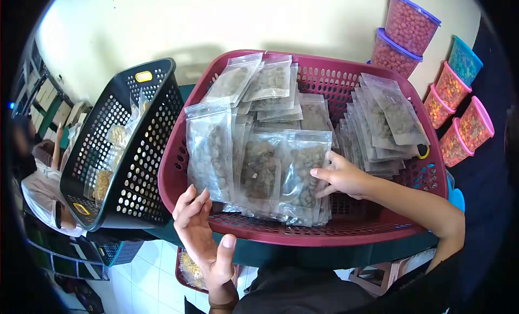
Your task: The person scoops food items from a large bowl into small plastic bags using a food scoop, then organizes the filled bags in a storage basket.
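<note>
The left hand (203, 235) is loosely open, holding nothing, fingertips by the leftmost pouch (208, 151). The right hand (346, 176) curls partly at the front pouch (304, 179); whether it grips, I cannot tell. These 2 pouches lean in the maroon basket (303, 237), presumably so its walls support them.

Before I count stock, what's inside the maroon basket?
The maroon basket holds clear pouches of greyish pieces, grouped at left-centre and right. Upper pouches and the right hand hide whatever lies beneath, including much of the basket's floor.
</note>
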The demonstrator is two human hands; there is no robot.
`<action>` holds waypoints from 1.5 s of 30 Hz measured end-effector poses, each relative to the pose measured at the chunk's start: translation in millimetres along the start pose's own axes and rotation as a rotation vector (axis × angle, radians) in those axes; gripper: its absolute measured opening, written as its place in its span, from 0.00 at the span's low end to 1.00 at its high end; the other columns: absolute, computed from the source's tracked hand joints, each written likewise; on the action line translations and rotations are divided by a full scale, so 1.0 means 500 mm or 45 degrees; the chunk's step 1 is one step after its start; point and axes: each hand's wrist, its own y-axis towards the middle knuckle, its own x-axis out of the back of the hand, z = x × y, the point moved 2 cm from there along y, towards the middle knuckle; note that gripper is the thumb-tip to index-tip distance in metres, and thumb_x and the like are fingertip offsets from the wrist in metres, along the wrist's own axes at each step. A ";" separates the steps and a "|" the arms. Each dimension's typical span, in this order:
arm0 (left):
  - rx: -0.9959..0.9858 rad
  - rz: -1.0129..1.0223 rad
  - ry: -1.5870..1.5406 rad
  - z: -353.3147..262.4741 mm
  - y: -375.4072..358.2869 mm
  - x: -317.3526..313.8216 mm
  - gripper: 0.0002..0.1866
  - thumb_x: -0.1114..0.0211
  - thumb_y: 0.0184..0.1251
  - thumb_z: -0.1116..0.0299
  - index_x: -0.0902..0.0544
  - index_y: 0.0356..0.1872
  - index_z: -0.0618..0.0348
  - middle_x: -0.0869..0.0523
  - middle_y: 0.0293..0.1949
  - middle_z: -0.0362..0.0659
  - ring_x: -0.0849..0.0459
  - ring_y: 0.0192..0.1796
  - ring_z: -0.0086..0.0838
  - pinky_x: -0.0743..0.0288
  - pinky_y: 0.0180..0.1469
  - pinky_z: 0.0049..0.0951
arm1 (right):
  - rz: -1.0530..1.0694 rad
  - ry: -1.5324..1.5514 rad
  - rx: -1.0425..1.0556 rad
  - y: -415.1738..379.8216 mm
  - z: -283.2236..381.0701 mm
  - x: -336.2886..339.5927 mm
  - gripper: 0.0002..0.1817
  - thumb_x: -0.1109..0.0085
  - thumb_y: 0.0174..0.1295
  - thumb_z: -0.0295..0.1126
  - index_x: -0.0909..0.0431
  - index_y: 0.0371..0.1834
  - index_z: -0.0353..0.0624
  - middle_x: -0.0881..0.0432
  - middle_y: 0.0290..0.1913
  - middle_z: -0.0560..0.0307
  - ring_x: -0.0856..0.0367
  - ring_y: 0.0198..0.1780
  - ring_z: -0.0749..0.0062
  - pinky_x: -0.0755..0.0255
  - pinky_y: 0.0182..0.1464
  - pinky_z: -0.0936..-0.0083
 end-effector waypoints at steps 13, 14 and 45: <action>-0.022 0.263 0.379 -0.013 -0.001 -0.011 0.26 0.35 0.39 0.62 0.30 0.41 0.65 0.34 0.49 0.54 0.34 0.53 0.42 0.43 0.56 0.39 | 0.050 -0.226 -0.154 0.004 0.006 0.010 0.22 0.51 0.59 0.32 0.46 0.46 0.25 0.28 0.35 0.39 0.21 0.30 0.61 0.21 0.30 0.75; -0.019 0.281 0.394 -0.015 0.000 -0.010 0.25 0.34 0.39 0.63 0.29 0.41 0.64 0.33 0.49 0.54 0.33 0.52 0.42 0.42 0.55 0.38 | 0.072 -0.249 -0.142 -0.012 0.021 0.011 0.24 0.51 0.59 0.32 0.48 0.49 0.25 0.28 0.36 0.40 0.21 0.30 0.61 0.21 0.32 0.72; -0.281 0.778 0.693 -0.008 0.008 -0.021 0.21 0.35 0.41 0.57 0.25 0.33 0.63 0.20 0.34 0.49 0.23 0.35 0.37 0.35 0.38 0.31 | -0.465 0.159 -0.670 0.034 -0.224 0.074 0.41 0.75 0.55 0.65 0.50 0.63 0.44 0.46 0.63 0.48 0.50 0.64 0.62 0.54 0.62 0.64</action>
